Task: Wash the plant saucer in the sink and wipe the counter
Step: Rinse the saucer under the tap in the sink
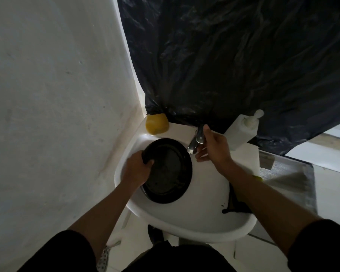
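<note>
Gripping saucer [168, 170] rim – left hand [136, 169]; right hand [214, 147] on faucet [195, 143].

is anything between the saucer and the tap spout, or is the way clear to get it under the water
Nothing visible blocks it. The black saucer sits in the white sink, gripped at its rim by the left hand. The tap is just beyond its far edge, with the right hand on the handle. The yellow sponge lies off to the side.

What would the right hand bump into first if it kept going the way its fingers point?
Probably the tap: the right hand already sits at its handle. Depth is unclear.
</note>
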